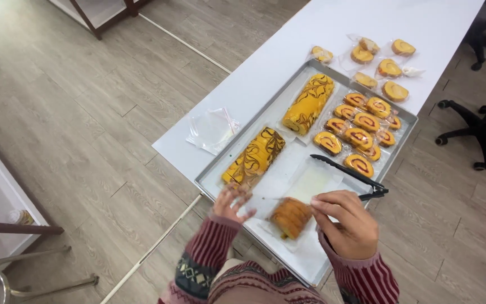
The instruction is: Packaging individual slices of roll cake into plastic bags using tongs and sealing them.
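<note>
A cake roll slice sits inside a clear plastic bag over the near end of a metal tray. My left hand pinches the bag's left edge. My right hand grips the bag's right side next to the slice. Black tongs lie on the tray just beyond my right hand. Two whole swirl-patterned cake rolls lie on the tray's left half. Several cut slices are grouped on its right half.
The tray rests on a white table. Several bagged slices lie on the table beyond the tray, and a pile of clear bags lies left of it. Black office chairs stand at right on the wood floor.
</note>
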